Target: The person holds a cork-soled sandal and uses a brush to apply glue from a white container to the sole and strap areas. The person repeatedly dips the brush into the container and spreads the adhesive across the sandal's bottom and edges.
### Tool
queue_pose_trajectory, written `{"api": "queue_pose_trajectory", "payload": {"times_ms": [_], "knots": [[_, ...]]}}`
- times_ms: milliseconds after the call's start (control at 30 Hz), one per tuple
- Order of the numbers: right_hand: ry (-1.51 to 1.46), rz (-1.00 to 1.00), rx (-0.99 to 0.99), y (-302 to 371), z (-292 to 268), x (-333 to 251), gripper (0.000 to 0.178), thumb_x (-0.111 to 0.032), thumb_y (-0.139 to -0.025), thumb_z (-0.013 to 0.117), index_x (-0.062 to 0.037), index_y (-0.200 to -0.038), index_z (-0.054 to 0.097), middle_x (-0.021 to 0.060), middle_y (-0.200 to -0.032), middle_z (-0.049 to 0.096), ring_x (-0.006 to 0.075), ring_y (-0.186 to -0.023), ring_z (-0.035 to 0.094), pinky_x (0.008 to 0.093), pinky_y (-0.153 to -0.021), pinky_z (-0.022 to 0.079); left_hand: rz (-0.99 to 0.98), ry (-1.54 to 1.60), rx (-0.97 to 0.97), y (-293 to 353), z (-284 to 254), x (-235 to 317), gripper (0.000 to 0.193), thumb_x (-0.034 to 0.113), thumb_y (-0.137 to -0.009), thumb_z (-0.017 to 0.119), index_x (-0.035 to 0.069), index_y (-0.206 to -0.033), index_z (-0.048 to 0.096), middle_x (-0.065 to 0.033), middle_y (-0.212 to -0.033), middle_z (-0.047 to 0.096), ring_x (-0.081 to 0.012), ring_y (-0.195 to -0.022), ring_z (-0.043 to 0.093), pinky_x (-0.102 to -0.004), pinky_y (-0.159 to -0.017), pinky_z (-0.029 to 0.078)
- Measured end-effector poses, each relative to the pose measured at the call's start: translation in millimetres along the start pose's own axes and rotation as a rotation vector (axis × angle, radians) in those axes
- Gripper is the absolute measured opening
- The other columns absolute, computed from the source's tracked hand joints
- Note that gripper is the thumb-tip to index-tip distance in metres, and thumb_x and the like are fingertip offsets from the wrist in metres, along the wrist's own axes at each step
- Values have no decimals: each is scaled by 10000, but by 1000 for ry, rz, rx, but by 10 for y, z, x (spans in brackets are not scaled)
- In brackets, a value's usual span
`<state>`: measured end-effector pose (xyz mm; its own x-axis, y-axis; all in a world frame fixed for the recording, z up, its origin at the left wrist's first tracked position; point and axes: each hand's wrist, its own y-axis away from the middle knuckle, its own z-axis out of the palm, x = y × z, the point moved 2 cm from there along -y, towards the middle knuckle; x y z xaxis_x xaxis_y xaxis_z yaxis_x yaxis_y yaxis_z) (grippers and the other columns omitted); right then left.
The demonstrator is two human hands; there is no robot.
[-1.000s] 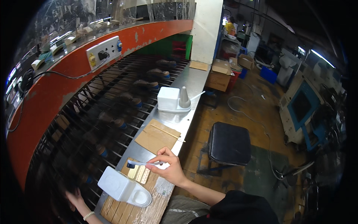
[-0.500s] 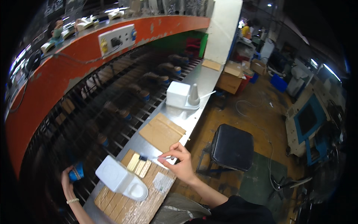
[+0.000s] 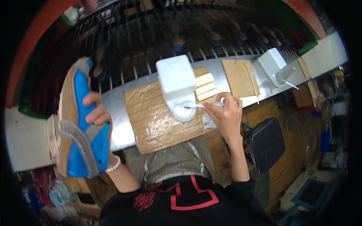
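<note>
My left hand (image 3: 97, 109) grips a sandal on a blue shoe last (image 3: 78, 156), held up at the left with its toe pointing away. The sandal has a tan sole edge and grey, glittery straps across the last. Between the fingertips of my right hand (image 3: 228, 115) is a thin white-handled brush (image 3: 201, 105). Its dark tip reaches into the round cup of a white glue pot (image 3: 176, 75), which has a tall square tank. The pot stands on a film-wrapped cardboard sheet (image 3: 145, 120) on the metal bench. Beside the pot lies a gold-coloured block (image 3: 205, 86).
A bare cardboard piece (image 3: 238, 77) lies to the right on the bench. Farther right stands a second white pot (image 3: 272, 61) with a grey cone and a white stick. Behind the bench runs a rod rack (image 3: 124, 60) carrying several blue-ended lasts. A black stool (image 3: 267, 145) stands at right.
My left hand has come from the rack toward me, now with the sandal on its last plainly in it. The brush has moved from by the gold block into the pot's cup. The view has turned.
</note>
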<state>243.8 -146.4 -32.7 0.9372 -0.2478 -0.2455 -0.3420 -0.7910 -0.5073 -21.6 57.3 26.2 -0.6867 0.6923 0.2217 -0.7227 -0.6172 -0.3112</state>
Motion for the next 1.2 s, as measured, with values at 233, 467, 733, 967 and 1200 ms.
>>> {"api": "queue_pose_trajectory", "payload": {"times_ms": [233, 467, 733, 967, 1200], "knots": [[50, -73, 45, -55, 15, -122, 194, -267, -667, 840, -183, -829, 773, 4, -901, 517, 160, -792, 514, 338, -770, 320, -71, -293, -289, 170, 167, 323, 787, 339, -874, 721, -52, -1386, 268, -169, -1031, 531, -242, -823, 636, -345, -726, 534], [113, -121, -10, -81, 130, -132, 193, -284, -666, 847, -174, -797, 757, 12, -920, 526, 161, -759, 514, 354, -767, 333, 231, -553, 22, 415, 197, 388, 910, 576, -745, 780, -74, -1216, 352, -156, -1062, 503, -210, -764, 599, -291, -671, 524], [65, -3, 122, 128, 87, -60, 157, -251, -710, 836, -157, -809, 759, 26, -906, 489, 169, -760, 515, 347, -730, 358, 288, -323, -215, 335, 392, 383, 309, 185, -974, 572, -76, -1062, 431, -116, -917, 539, -194, -512, 597, -260, -464, 495], [-170, 284, 124, 282, 194, -13, 132, -186, -782, 808, -73, -838, 769, 22, -805, 421, 117, -558, 430, 296, -486, 306, 507, -650, 148, 439, 41, 124, 504, 296, -898, 640, -80, -1148, 416, -125, -967, 561, -183, -661, 592, -283, -626, 500], [-710, 37, 164, -239, -435, -466, 188, -183, -807, 783, -58, -946, 784, 25, -929, 372, 119, -765, 425, 254, -643, 342, 355, -834, 272, 423, 13, -464, 744, 497, -785, 666, -77, -1205, 446, -148, -1045, 592, -205, -801, 616, -306, -728, 508]]}}
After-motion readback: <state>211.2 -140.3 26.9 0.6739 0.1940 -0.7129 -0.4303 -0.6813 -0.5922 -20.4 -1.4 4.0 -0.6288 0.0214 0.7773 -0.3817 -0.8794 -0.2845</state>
